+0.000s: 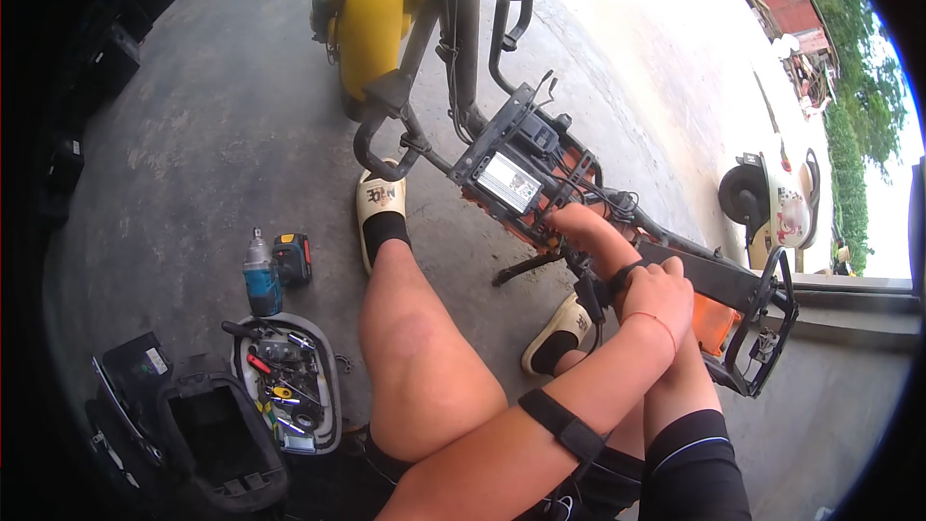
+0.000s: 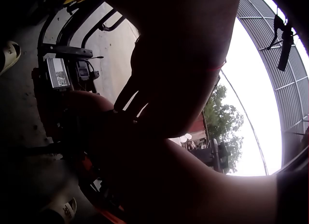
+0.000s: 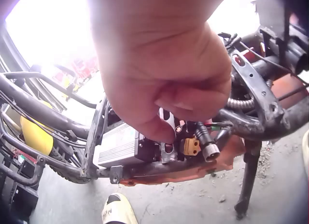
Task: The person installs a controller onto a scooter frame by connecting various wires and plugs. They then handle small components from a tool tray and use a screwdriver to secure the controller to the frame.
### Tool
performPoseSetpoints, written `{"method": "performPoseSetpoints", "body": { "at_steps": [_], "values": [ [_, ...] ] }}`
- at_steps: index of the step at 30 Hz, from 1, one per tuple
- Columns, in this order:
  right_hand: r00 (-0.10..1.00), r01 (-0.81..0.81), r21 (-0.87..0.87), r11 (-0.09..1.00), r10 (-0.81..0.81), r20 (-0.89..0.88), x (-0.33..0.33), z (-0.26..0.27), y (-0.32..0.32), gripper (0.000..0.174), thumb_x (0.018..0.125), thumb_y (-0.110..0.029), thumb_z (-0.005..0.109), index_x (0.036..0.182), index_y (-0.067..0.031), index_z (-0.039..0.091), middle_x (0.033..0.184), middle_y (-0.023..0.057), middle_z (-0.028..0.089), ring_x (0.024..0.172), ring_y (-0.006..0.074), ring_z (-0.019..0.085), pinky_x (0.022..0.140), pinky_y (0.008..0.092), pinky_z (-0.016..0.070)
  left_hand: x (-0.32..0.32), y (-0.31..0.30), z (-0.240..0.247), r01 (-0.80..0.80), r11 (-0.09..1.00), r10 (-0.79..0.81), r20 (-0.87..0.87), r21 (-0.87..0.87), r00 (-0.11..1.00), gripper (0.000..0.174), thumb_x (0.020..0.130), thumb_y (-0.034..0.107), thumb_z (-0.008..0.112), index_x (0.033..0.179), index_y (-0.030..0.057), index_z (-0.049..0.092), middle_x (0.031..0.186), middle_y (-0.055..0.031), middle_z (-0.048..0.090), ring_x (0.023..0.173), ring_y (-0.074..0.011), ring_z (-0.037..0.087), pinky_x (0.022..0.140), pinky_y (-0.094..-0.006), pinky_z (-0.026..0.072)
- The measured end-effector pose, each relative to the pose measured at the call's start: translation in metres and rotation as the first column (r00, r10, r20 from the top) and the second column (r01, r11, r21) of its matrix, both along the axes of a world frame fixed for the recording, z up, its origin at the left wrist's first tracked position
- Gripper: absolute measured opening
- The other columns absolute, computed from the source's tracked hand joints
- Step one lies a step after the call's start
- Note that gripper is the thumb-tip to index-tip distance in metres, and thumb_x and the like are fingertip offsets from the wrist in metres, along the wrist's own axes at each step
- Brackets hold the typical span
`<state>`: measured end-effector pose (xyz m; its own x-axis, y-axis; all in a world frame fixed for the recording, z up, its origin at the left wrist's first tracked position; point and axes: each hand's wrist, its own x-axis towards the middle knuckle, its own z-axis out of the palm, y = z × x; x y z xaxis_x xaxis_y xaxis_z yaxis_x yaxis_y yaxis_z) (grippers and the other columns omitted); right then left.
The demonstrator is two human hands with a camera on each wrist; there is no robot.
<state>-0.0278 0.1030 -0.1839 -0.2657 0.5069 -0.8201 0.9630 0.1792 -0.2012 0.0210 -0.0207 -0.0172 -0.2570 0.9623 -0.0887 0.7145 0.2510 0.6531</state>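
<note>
My left hand [image 1: 659,299], with a thin red cord at its wrist, lies across my right wrist in the head view. Its fingers curl over the black wrist strap [image 1: 625,275] there. The right hand [image 1: 579,227] reaches into the middle of a stripped electric bike frame [image 1: 468,39]. In the right wrist view its fingers are loosely bent, one fingertip right at a slotted metal bracket [image 3: 167,119]. Beside that hand are a silver finned controller box [image 3: 120,144], a black cable connector [image 3: 208,149] and a yellow connector piece [image 3: 191,147].
On the concrete floor to the left stand a teal impact wrench [image 1: 260,275], a tray of tools [image 1: 333,396] and a black open-topped container [image 1: 174,425]. My feet wear cream slides [image 1: 381,195] near the frame's kickstand [image 1: 526,268]. A white scooter [image 1: 791,207] is at far right.
</note>
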Motion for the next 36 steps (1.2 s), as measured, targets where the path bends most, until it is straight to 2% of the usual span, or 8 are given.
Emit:
{"method": "performPoseSetpoints", "body": {
  "at_steps": [5,6,10,12,20,26,33,36],
  "values": [
    [0.962,-0.167,0.24,0.956,0.211,-0.171,0.031,-0.017,-0.008,0.029,0.081,-0.022,0.061,0.1,-0.0012,0.068,0.079,0.0116,0.067,0.058,0.0205,0.062,0.053,0.0339,0.0487,0.0,-0.006,-0.003,0.097,0.994,-0.095,0.07,-0.038,0.993,0.023,0.089,0.017,0.057,0.109,0.0068,0.066,0.109,-0.0102,0.062,0.101,-0.0253,0.064,0.085,-0.0366,0.0486],
    [0.928,-0.319,0.311,0.895,0.362,-0.09,0.03,-0.012,-0.011,0.043,0.08,-0.034,0.062,0.105,0.0009,0.067,0.095,0.0224,0.07,0.09,0.0322,0.07,0.083,0.0397,0.0535,-0.001,-0.008,-0.002,0.097,0.995,-0.095,0.069,-0.036,0.993,0.023,0.089,0.017,0.057,0.109,0.0068,0.066,0.109,-0.0102,0.062,0.101,-0.0253,0.064,0.085,-0.0366,0.0486],
    [0.965,-0.261,0.253,0.931,0.255,0.058,0.015,0.015,-0.036,0.045,0.082,-0.035,0.059,0.108,0.0011,0.066,0.102,0.0225,0.069,0.097,0.0348,0.068,0.086,0.0429,0.0526,-0.004,-0.012,0.001,0.099,0.992,-0.093,0.067,-0.077,0.993,0.023,0.09,0.017,0.057,0.109,0.0068,0.066,0.11,-0.0104,0.065,0.103,-0.0255,0.065,0.087,-0.0376,0.0478],
    [0.896,-0.434,0.453,0.779,0.426,0.124,0.026,0.003,-0.039,0.044,0.084,-0.035,0.057,0.11,0.0003,0.065,0.107,0.0221,0.068,0.096,0.0367,0.068,0.085,0.0454,0.0534,-0.004,-0.013,0.002,0.111,0.991,-0.105,0.07,-0.079,0.992,0.024,0.09,0.018,0.058,0.11,0.0068,0.065,0.11,-0.0105,0.065,0.103,-0.0253,0.065,0.087,-0.038,0.0476],
    [0.9,-0.322,0.711,0.625,0.436,0.023,0.054,-0.019,-0.064,0.037,0.089,-0.036,0.056,0.101,-0.002,0.063,0.103,0.0176,0.066,0.089,0.0413,0.066,0.077,0.0498,0.0548,-0.007,-0.016,0.008,0.137,0.986,-0.129,0.083,-0.094,0.988,0.023,0.091,0.019,0.058,0.109,0.0078,0.066,0.111,-0.01,0.066,0.106,-0.0249,0.064,0.088,-0.0395,0.0468],
    [0.878,-0.378,0.838,0.395,0.439,0.189,0.053,-0.02,-0.086,0.034,0.091,-0.036,0.056,0.098,-0.0041,0.065,0.105,0.0162,0.065,0.106,0.0376,0.058,0.096,0.0476,0.042,-0.009,-0.017,0.012,0.156,0.981,-0.147,0.079,-0.113,0.986,0.024,0.091,0.018,0.059,0.112,0.0081,0.066,0.111,-0.0103,0.066,0.106,-0.0249,0.063,0.088,-0.0401,0.0464],
    [0.904,-0.087,0.732,0.676,0.362,-0.228,0.066,-0.03,-0.096,0.039,0.084,-0.018,0.064,0.115,0.0045,0.056,0.116,0.0256,0.059,0.112,0.0424,0.053,0.098,0.0461,0.0421,-0.012,-0.022,0.013,0.145,0.986,-0.138,0.08,-0.078,0.987,0.023,0.092,0.017,0.058,0.111,0.0084,0.066,0.112,-0.0104,0.065,0.107,-0.0247,0.063,0.087,-0.0398,0.0465],
    [0.816,0.055,0.704,0.708,0.375,-0.44,0.08,-0.051,-0.103,0.063,0.08,-0.011,0.061,0.136,0.0079,0.039,0.132,0.0277,0.046,0.125,0.043,0.045,0.107,0.0466,0.0353,-0.011,-0.021,0.013,0.155,0.985,-0.15,0.073,-0.081,0.986,0.022,0.091,0.017,0.057,0.109,0.0086,0.067,0.11,-0.0101,0.066,0.105,-0.0249,0.064,0.087,-0.0395,0.0467]
  ]
}}
